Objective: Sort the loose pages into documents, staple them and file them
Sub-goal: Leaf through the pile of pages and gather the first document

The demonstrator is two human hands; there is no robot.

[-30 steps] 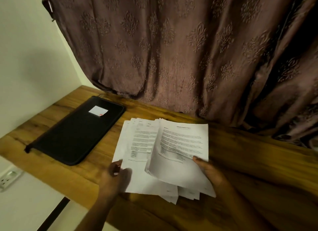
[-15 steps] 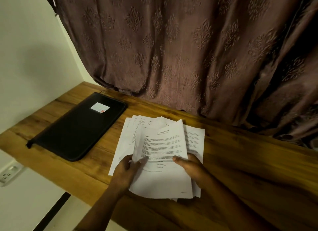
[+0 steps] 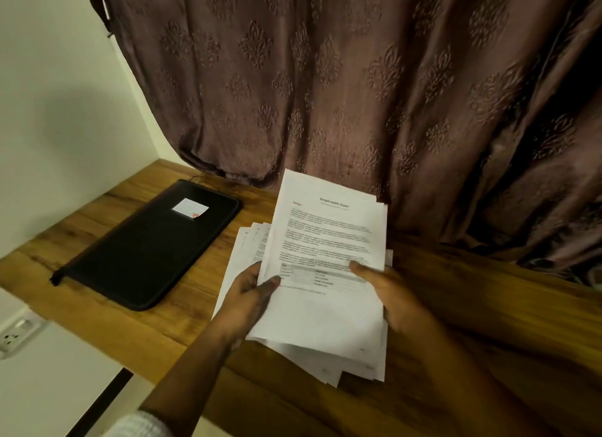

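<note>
My left hand (image 3: 250, 293) and right hand (image 3: 391, 293) grip the fanned pages (image 3: 325, 241) at both sides, thumbs on top, above the wooden desk (image 3: 488, 306). Black folder (image 3: 146, 247) flat at ten o'clock; curtain (image 3: 358, 94) at twelve.

The sheaf (image 3: 329, 241) right of the folder (image 3: 146, 244) has been gathered and raised off the bench (image 3: 488, 322). A second ago it was only lifted at one side by the right hand (image 3: 391, 293). Its top sheet has been squared and tipped up, so that its far edge is now seen against the curtain (image 3: 358, 94). The left hand (image 3: 250, 293), earlier laid flat on the spread sheets, has been brought to the sheaf's folder-side edge, with the thumb pressed on top. The right thumb has been shifted onto the printed table, on the side away from the folder.
</note>
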